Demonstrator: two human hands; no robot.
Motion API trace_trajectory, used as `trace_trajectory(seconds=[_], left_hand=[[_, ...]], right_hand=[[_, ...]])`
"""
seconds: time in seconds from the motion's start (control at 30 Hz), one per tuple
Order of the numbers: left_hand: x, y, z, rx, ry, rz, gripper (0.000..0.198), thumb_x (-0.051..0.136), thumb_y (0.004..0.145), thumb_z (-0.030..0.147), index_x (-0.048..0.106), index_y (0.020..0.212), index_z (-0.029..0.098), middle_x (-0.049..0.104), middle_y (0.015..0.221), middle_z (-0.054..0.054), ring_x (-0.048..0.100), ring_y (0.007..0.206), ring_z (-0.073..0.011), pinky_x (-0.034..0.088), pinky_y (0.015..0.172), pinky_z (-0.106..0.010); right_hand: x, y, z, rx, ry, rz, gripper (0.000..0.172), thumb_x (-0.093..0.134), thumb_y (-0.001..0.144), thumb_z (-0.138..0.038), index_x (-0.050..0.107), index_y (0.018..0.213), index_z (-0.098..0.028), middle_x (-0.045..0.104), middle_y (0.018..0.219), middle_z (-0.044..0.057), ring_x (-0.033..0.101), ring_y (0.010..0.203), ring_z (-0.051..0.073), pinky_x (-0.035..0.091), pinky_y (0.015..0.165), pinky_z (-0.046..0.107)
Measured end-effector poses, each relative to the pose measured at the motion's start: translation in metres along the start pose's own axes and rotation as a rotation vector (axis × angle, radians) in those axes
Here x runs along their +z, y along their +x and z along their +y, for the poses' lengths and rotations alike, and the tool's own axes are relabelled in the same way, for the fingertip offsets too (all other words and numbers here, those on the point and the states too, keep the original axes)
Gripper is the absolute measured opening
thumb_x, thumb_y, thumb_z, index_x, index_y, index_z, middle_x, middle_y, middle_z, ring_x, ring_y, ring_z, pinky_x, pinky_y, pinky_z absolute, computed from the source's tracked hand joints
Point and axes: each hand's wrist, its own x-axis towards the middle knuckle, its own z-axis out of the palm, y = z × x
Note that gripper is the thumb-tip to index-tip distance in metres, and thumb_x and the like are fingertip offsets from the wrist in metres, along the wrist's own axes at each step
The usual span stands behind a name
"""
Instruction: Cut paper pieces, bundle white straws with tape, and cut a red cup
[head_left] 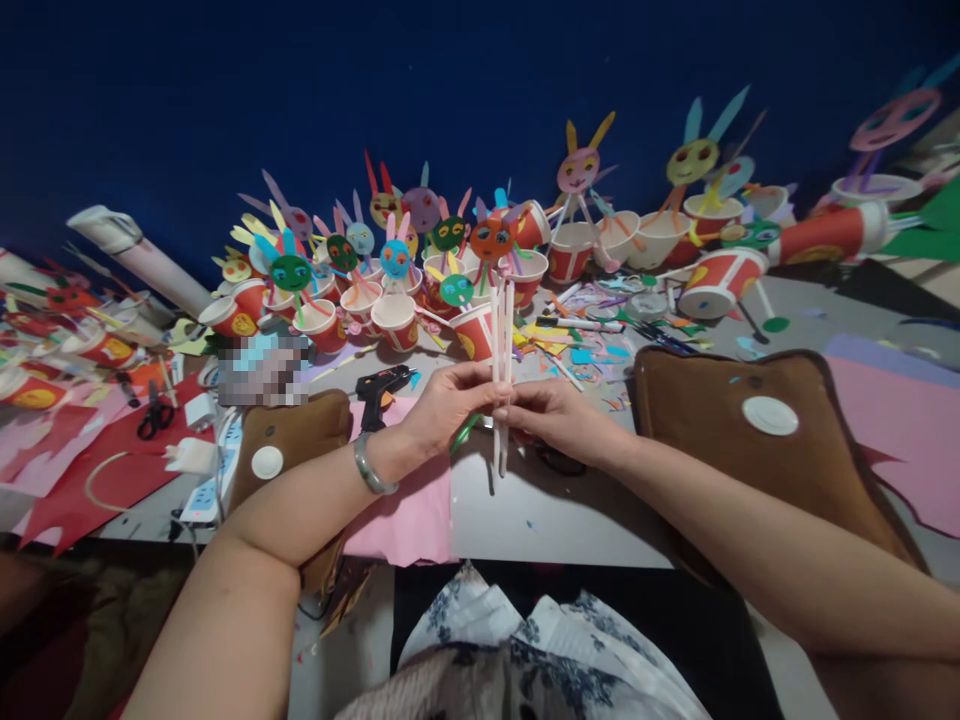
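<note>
Both of my hands meet over the grey table, pinching a pair of thin white straws held upright. My left hand grips them from the left, fingers closed; a green strip shows under its fingers. My right hand closes on the same straws from the right. A metal bangle circles my left wrist. Just beyond the straws stands a red and white paper cup.
Rows of red paper cups with paper rabbit faces fill the back. A black glue gun lies left of my hands on pink paper. Brown cushions sit at both sides. Scissors, a power strip and paper scraps lie about.
</note>
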Motion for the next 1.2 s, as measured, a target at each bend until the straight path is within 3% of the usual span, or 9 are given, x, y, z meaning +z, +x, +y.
trace_trajectory(seconds=[0.17, 0.3, 0.5, 0.77, 1.03, 1.2], left_hand=[[-0.002, 0.001, 0.002, 0.012, 0.066, -0.02, 0.031, 0.085, 0.064, 0.04, 0.07, 0.075, 0.015, 0.063, 0.069, 0.001, 0.056, 0.063, -0.0084, 0.045, 0.058, -0.021], [-0.006, 0.004, 0.006, 0.108, 0.132, 0.016, 0.032, 0.078, 0.073, 0.047, 0.074, 0.079, 0.016, 0.057, 0.063, 0.002, 0.048, 0.057, -0.0056, 0.037, 0.051, -0.019], [-0.003, 0.003, 0.012, 0.075, 0.161, 0.01, 0.042, 0.081, 0.066, 0.053, 0.077, 0.082, 0.014, 0.058, 0.064, 0.001, 0.041, 0.051, -0.0038, 0.029, 0.044, -0.019], [-0.001, 0.0, 0.011, 0.045, 0.156, -0.032, 0.043, 0.081, 0.066, 0.052, 0.076, 0.084, 0.013, 0.054, 0.058, 0.003, 0.042, 0.049, -0.0044, 0.032, 0.045, -0.019], [-0.001, -0.002, 0.012, 0.081, 0.196, -0.047, 0.037, 0.079, 0.071, 0.046, 0.077, 0.088, 0.013, 0.064, 0.066, -0.001, 0.047, 0.051, -0.0052, 0.037, 0.048, -0.02], [-0.002, -0.003, 0.011, 0.084, 0.197, -0.042, 0.036, 0.077, 0.073, 0.047, 0.077, 0.087, 0.014, 0.067, 0.07, -0.002, 0.048, 0.051, -0.0048, 0.038, 0.047, -0.019]], right_hand=[[0.001, 0.0, 0.001, -0.002, 0.009, -0.037, 0.041, 0.071, 0.078, -0.055, 0.063, 0.068, -0.016, 0.052, 0.053, -0.003, 0.043, 0.048, 0.008, 0.03, 0.047, 0.023], [0.002, 0.0, 0.003, 0.009, 0.004, -0.084, 0.043, 0.07, 0.079, -0.055, 0.06, 0.064, -0.016, 0.053, 0.052, -0.003, 0.043, 0.047, 0.008, 0.032, 0.047, 0.023], [0.002, 0.0, 0.003, 0.027, 0.017, -0.111, 0.041, 0.072, 0.079, -0.054, 0.063, 0.066, -0.016, 0.054, 0.052, -0.003, 0.044, 0.048, 0.008, 0.032, 0.048, 0.023], [0.0, 0.0, 0.002, 0.045, 0.02, -0.134, 0.04, 0.069, 0.082, -0.053, 0.064, 0.067, -0.016, 0.056, 0.053, -0.002, 0.044, 0.048, 0.008, 0.032, 0.049, 0.024], [0.0, 0.0, 0.003, 0.066, 0.034, -0.15, 0.039, 0.07, 0.081, -0.054, 0.07, 0.076, -0.015, 0.056, 0.054, -0.002, 0.045, 0.048, 0.009, 0.034, 0.049, 0.024], [0.0, 0.0, 0.004, 0.048, 0.014, -0.183, 0.04, 0.067, 0.083, -0.052, 0.069, 0.072, -0.015, 0.056, 0.054, -0.002, 0.047, 0.05, 0.009, 0.037, 0.051, 0.024]])
